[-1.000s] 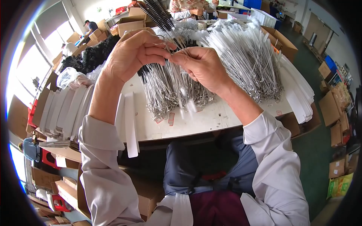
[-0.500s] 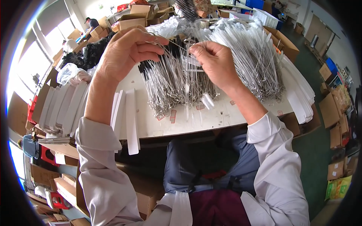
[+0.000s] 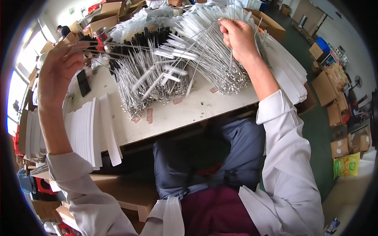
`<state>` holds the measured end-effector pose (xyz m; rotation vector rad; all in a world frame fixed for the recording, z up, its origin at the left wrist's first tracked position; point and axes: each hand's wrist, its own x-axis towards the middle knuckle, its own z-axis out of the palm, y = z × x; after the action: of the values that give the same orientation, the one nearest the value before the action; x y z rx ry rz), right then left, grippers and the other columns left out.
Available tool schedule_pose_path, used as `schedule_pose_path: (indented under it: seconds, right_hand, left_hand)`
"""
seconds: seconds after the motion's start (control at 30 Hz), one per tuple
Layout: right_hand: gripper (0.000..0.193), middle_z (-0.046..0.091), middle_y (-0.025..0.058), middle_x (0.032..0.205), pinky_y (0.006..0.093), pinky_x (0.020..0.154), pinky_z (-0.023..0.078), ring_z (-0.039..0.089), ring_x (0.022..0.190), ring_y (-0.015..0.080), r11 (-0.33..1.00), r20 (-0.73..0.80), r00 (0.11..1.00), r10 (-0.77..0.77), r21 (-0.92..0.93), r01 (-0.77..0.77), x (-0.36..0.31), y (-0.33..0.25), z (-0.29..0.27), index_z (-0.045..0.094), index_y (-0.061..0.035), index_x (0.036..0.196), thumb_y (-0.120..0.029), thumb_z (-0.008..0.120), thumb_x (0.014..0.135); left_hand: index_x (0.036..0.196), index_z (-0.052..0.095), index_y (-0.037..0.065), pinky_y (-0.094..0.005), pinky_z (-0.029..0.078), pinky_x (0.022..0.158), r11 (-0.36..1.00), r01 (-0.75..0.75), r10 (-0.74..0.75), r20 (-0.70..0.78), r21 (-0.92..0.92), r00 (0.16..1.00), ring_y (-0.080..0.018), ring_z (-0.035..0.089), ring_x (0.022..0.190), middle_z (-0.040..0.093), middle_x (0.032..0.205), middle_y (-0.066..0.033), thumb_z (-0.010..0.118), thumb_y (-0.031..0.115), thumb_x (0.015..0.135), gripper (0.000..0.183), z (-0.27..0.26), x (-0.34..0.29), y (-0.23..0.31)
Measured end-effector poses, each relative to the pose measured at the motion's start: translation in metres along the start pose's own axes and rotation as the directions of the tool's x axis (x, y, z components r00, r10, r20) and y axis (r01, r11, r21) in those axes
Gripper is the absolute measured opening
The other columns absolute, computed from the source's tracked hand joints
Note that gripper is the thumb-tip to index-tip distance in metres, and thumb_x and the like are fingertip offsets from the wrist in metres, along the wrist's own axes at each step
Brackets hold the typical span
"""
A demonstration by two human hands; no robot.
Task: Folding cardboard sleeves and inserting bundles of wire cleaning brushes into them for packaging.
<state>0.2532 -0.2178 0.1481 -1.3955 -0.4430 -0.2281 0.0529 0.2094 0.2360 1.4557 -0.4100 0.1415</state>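
Note:
My left hand (image 3: 62, 65), smeared by motion, is at the table's left with curled fingers. Thin wire stems run rightward out of it; the far ends of these brushes are lost among the pile. Raised over the right-hand pile, my right hand (image 3: 239, 36) pinches a wire-stemmed brush whose pale bristles stick up above the fingers. Below the hands lies a pile of wire-stemmed brushes (image 3: 134, 78) with looped ends toward me and black bristles at the far end. Small white-headed brushes (image 3: 169, 74) lie crosswise on it. Beside it spreads a pile of white-bristled brushes (image 3: 214, 59).
A dark phone (image 3: 83, 83) lies on the white table (image 3: 173, 118). White flat strips are stacked at the left (image 3: 82, 126) and right (image 3: 289, 74). A red can (image 3: 101, 37) stands behind the phone. Clear plastic bags and cardboard boxes (image 3: 104, 19) fill the far side.
My hands have moved apart, left hand to the left and right hand slightly up. The view has turned, so the table sits further left. The black bristled head held up between them is gone from there.

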Motion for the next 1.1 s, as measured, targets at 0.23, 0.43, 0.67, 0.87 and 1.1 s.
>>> schedule_pose_path:
  seconds: [0.23, 0.43, 0.67, 0.87, 1.1]
  right_hand:
    - [0.014, 0.066, 0.0051, 0.077, 0.0226, 0.041, 0.028, 0.039, 0.047, 0.0027, 0.999, -0.175, 0.983, 0.046, -0.018, -0.049, 0.034, 0.018, -0.042, 0.068, 0.0009, 0.089, -0.013, 0.069, 0.094]
    - [0.019, 0.068, 0.0064, 0.076, 0.0240, 0.041, 0.030, 0.040, 0.046, 0.0046, 0.944, -0.235, 0.971, -0.047, -0.328, -0.034, 0.070, 0.036, -0.081, 0.067, 0.0035, 0.091, -0.015, 0.068, 0.092]
    - [0.016, 0.072, 0.0131, 0.082, 0.0246, 0.039, 0.027, 0.037, 0.043, 0.0047, 0.987, -0.374, 0.928, -0.001, -0.147, -0.059, 0.103, 0.010, -0.084, 0.067, 0.0052, 0.088, -0.011, 0.068, 0.092]
    - [0.013, 0.073, 0.0140, 0.080, 0.0259, 0.037, 0.026, 0.038, 0.041, 0.0063, 0.953, -0.547, 0.830, 0.110, -0.179, -0.244, 0.105, 0.038, -0.109, 0.066, 0.0029, 0.085, -0.009, 0.070, 0.089]
    - [0.020, 0.070, 0.0085, 0.072, 0.0272, 0.037, 0.029, 0.044, 0.043, 0.0069, 0.846, -0.559, 0.805, 0.199, -0.316, -0.429, 0.090, 0.070, -0.129, 0.070, 0.0020, 0.085, -0.017, 0.077, 0.087]
  left_hand:
    - [0.122, 0.062, -0.003, -0.0260, 0.048, 0.075, 0.998, -0.036, 0.023, -0.230, -0.053, 0.973, -0.0120, 0.053, 0.081, 0.064, 0.124, -0.0264, 0.050, 0.018, 0.105, 0.029, -0.017, -0.035, 0.012]
    - [0.116, 0.060, 0.004, -0.0220, 0.046, 0.069, 1.000, 0.028, -0.026, -0.244, 0.005, 0.969, -0.0077, 0.048, 0.075, 0.067, 0.120, -0.0241, 0.056, 0.019, 0.104, 0.019, -0.026, -0.043, 0.010]
    - [0.109, 0.057, 0.007, -0.0218, 0.047, 0.067, 0.992, 0.067, -0.029, -0.330, 0.103, 0.944, -0.0066, 0.049, 0.070, 0.070, 0.114, -0.0200, 0.054, 0.019, 0.104, 0.014, -0.017, -0.054, 0.001]
    - [0.100, 0.050, 0.009, -0.0236, 0.049, 0.067, 0.981, 0.106, -0.055, -0.291, 0.163, 0.955, -0.0079, 0.056, 0.071, 0.071, 0.108, -0.0170, 0.052, 0.019, 0.104, 0.011, 0.015, -0.045, -0.006]
    - [0.098, 0.046, 0.009, -0.0262, 0.051, 0.065, 0.967, 0.131, -0.064, -0.289, 0.218, 0.955, -0.0124, 0.061, 0.068, 0.071, 0.105, -0.0174, 0.052, 0.019, 0.103, 0.012, 0.022, -0.037, -0.014]
